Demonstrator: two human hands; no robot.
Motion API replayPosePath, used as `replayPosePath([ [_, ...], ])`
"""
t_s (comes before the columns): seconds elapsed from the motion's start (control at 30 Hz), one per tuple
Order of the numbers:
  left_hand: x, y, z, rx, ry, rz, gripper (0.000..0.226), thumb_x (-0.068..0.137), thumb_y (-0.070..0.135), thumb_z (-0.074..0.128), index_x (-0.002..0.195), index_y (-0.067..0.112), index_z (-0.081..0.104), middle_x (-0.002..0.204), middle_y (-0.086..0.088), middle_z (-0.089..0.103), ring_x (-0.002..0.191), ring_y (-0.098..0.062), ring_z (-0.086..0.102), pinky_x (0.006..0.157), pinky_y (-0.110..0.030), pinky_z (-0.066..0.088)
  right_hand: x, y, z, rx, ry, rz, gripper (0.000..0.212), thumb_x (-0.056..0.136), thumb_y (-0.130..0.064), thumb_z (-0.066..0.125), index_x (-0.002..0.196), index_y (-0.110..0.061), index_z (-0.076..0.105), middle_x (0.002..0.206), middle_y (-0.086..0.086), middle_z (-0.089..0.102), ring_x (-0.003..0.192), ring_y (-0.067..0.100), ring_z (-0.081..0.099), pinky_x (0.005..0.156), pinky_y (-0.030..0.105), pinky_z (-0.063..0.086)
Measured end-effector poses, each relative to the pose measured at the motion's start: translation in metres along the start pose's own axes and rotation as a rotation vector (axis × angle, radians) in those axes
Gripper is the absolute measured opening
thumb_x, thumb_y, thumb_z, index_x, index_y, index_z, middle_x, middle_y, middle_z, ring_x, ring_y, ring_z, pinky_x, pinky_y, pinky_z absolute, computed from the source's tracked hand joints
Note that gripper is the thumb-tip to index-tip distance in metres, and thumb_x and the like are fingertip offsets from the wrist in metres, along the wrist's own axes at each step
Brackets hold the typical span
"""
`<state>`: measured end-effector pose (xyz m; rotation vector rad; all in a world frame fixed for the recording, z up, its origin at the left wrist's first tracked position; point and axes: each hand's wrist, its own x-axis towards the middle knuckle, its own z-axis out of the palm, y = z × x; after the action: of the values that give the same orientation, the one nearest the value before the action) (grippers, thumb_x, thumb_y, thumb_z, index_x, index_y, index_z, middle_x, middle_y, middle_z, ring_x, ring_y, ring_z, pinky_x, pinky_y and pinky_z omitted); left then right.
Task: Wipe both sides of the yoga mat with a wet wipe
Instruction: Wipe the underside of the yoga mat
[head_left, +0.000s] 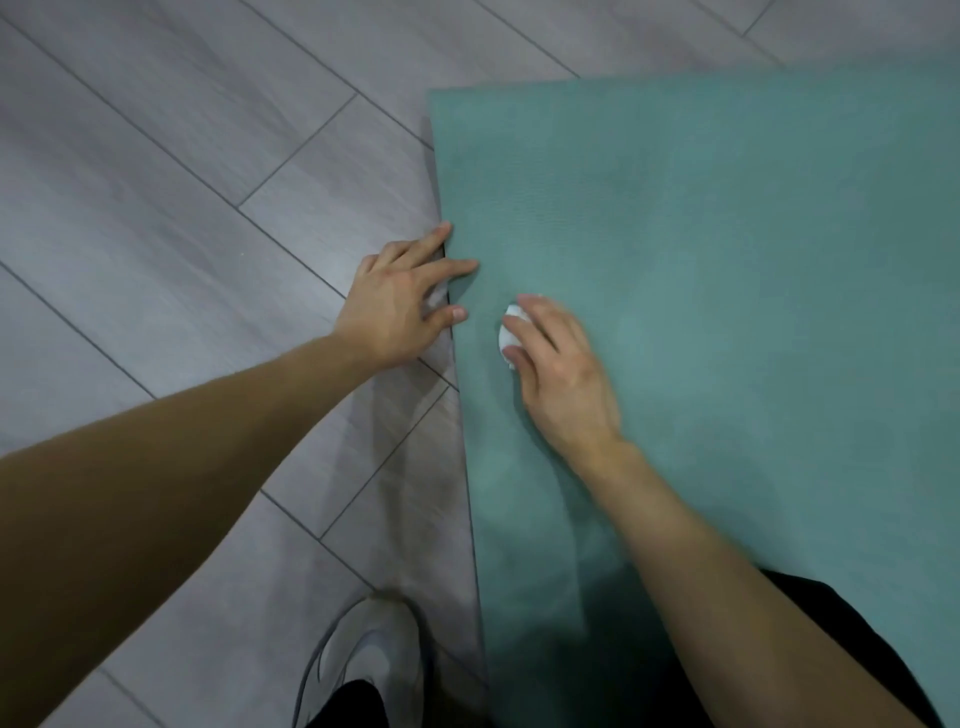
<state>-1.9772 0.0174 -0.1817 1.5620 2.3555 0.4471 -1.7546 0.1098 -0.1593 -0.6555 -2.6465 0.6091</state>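
**Yoga mat, wet wipe and two hands at the mat's left edge**

Item 1. Yoga mat (727, 260): teal-green, finely textured, lying flat on the floor. It fills the right half of the view and runs out of frame at the right and bottom. Its far edge and left edge are both visible, meeting at a corner at upper centre. The left edge runs down toward the lower centre of the view.

Item 2. Wet wipe (508, 332): white, bunched into a small wad. It sits on the mat's upper surface, near the left edge, mostly covered by the right hand; only its left portion shows past the fingers.

Item 3. Right hand (558, 364): palm down on the mat, fingers curled over the wipe and holding it against the mat surface. The bare forearm reaches in from the lower right and is slightly blurred.

Item 4. Left hand (402, 301): fingers spread, placed at the mat's left edge. The palm is over the floor; the thumb and the longest fingertips touch or overlap the edge of the mat. A dark gap shows under the fingers at the edge; whether the edge is lifted cannot be told. The bare forearm reaches in from the lower left.

Item 5. Floor (182, 208): grey wood-look planks with dark seams, laid at an angle to the mat.

Item 6. Shoe (363, 654): light grey, on the floor just beside the mat's left edge, at lower centre, with dark clothing (353, 706) above it at the frame's bottom.
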Motion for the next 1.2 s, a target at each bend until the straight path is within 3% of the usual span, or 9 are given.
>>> replayPosePath([
  [0.17,0.000,0.000,-0.001,0.002,-0.007,-0.004,0.060,0.094,0.053,0.071,0.150,0.043,0.054,0.173,0.007,0.028,0.146,-0.029,0.041,0.116,-0.047,0.034,0.000,-0.008,0.007,0.081,0.013,0.033,0.014,0.102,-0.003,0.063,0.114,0.000,0.070,0.120,0.014,0.066,0.118,0.034,0.061,0.109,0.043,0.047],
  [0.33,-0.001,0.001,0.000,0.000,0.000,0.007,0.059,0.095,0.053,0.070,0.150,0.043,0.054,0.173,0.007,0.029,0.145,-0.029,0.041,0.114,-0.046,0.034,-0.026,-0.012,0.005,0.105,-0.382,-0.563,0.012,0.100,-0.005,0.065,0.110,-0.004,0.072,0.123,0.013,0.066,0.105,0.034,0.060,0.094,0.043,0.052],
  [0.47,0.000,0.001,-0.001,0.010,-0.017,0.003,0.059,0.095,0.055,0.068,0.151,0.043,0.053,0.173,0.007,0.027,0.146,-0.029,0.040,0.115,-0.048,0.034,0.054,0.027,-0.002,-0.033,-0.045,-0.192,0.004,0.095,-0.006,0.069,0.098,-0.003,0.069,0.108,0.014,0.066,0.099,0.037,0.057,0.088,0.050,0.050],
  [0.53,0.001,0.000,-0.003,0.014,-0.024,0.005,0.059,0.095,0.055,0.068,0.151,0.043,0.053,0.173,0.008,0.026,0.146,-0.029,0.040,0.115,-0.048,0.034,0.046,0.012,-0.001,0.022,-0.037,-0.122,0.003,0.096,-0.006,0.069,0.095,-0.003,0.067,0.098,0.013,0.063,0.093,0.035,0.055,0.084,0.050,0.049],
  [0.7,-0.001,0.001,-0.003,0.018,-0.023,0.014,0.058,0.095,0.052,0.069,0.150,0.041,0.054,0.173,0.006,0.027,0.144,-0.031,0.042,0.114,-0.049,0.035,-0.032,-0.018,-0.014,0.120,-0.458,-0.606,0.015,0.096,-0.005,0.063,0.109,-0.010,0.069,0.111,0.008,0.061,0.099,0.031,0.054,0.081,0.043,0.051],
  [0.87,-0.002,0.004,-0.005,0.045,-0.040,0.012,0.058,0.097,0.050,0.068,0.151,0.039,0.052,0.173,0.004,0.027,0.144,-0.032,0.041,0.114,-0.051,0.035,0.085,0.054,-0.017,-0.110,0.020,-0.201,0.019,0.088,-0.002,0.067,0.105,-0.007,0.074,0.100,0.014,0.068,0.089,0.039,0.060,0.083,0.047,0.051],
  [0.97,-0.001,0.005,-0.006,0.059,-0.048,0.011,0.057,0.097,0.049,0.067,0.150,0.040,0.051,0.173,0.003,0.027,0.145,-0.032,0.041,0.114,-0.051,0.035,0.071,0.038,-0.014,-0.002,0.033,-0.046,0.017,0.098,-0.007,0.062,0.110,-0.007,0.074,0.099,0.012,0.066,0.091,0.037,0.059,0.085,0.046,0.050],
  [1.1,-0.005,0.008,-0.004,0.068,-0.045,-0.004,0.059,0.093,0.053,0.058,0.150,0.040,0.050,0.173,0.004,0.027,0.145,-0.031,0.041,0.114,-0.051,0.036,-0.035,-0.013,-0.021,0.158,-0.521,-0.678,0.022,0.106,-0.010,0.051,0.113,-0.002,0.070,0.115,0.014,0.066,0.094,0.033,0.054,0.086,0.045,0.050],
  [1.2,-0.004,0.009,-0.003,0.084,-0.044,0.007,0.056,0.097,0.049,0.061,0.151,0.039,0.049,0.174,0.003,0.026,0.145,-0.032,0.040,0.114,-0.052,0.036,0.011,0.035,-0.027,0.163,-0.331,-0.664,0.038,0.113,-0.026,0.043,0.114,-0.003,0.074,0.110,0.012,0.070,0.097,0.027,0.061,0.089,0.042,0.052],
])
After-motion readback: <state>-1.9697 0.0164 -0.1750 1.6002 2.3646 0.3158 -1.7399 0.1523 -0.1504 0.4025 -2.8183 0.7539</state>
